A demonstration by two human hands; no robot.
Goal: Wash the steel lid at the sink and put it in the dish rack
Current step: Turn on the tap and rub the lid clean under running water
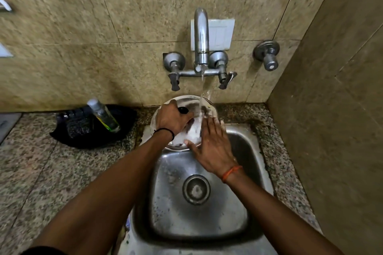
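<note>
Steel lid (187, 105) sits tilted over the back edge of the sink (244, 147), right under the running water (202, 93) from the tap (201, 33)! The left hand (172, 119) grips it from above, its fingers (186, 119) curled tight around the lid's black knob (183, 109), which pokes out just beyond the knuckles. The right hand (213, 147) lies flat and spread on the lid's face, palm down, grasping nothing, its fingertips (208, 123) reaching into the stream where the water splashes white. The thumb of that hand points left across the lid's lower rim, near the left wrist and its black band (165, 130). An orange thread (231, 173) circles the right wrist. Below the right palm the sink basin drops away to the drain (195, 189). Off to the left of the left fingers, on the speckled worktop (51, 172), rests a black tray (122, 122) with a clear bottle (102, 115) leaning in it. Beyond the fingertips, on the tiled wall (103, 27), two lever handles flank the spout, and a separate valve (267, 54) sits further right.
</note>
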